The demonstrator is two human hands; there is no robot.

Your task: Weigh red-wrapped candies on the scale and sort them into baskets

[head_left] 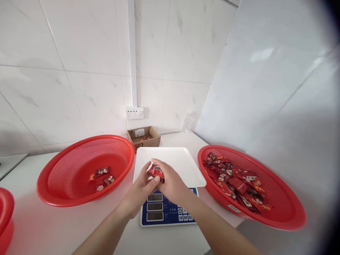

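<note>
Both of my hands meet over the front edge of a digital weighing scale, whose white pan (pixel 180 163) and blue keypad panel (pixel 170 216) show around them. A small red snack packet (pixel 156 171) with dark and white print is held between the fingers. My left hand (pixel 139 191) closes on its left side, thumb along the front. My right hand (pixel 172 180) wraps it from the right. The fingers cover part of the packet. To the right, a red plastic basket (pixel 289 210) holds many similar packets (pixel 240 184). The red basket (pixel 61 196) on the left holds several packets (pixel 102 171).
Behind the scale stands an open cardboard box (pixel 148 142) with some packets inside. A clear plastic bottle (pixel 188 123) is by the wall, right of a power socket (pixel 135 113). Another red basket (pixel 5 209) cuts in at the left edge. A grey-white panel (pixel 265 88) rises on the right.
</note>
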